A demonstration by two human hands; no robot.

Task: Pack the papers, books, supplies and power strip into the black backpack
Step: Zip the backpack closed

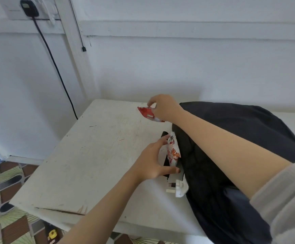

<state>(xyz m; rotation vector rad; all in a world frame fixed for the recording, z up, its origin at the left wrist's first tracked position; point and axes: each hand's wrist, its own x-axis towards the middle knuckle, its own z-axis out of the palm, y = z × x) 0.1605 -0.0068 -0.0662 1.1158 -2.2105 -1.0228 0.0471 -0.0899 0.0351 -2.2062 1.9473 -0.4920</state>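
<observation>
Right hand (162,107) (arm outstretched) pinches red packet (147,113); left hand (150,164) grips white packet (173,150) at backpack (249,138).

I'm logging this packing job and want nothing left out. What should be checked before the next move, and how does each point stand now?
1. Left hand holds the red-and-white packet: ok.
2. That packet is inside the black backpack: not ok, most of it shows at the opening.
3. Right hand has the second red packet pinched: ok.
4. White plug tucked in: not ok, it sticks out at the backpack's edge.
5. Room left inside the backpack: cannot tell.
</observation>
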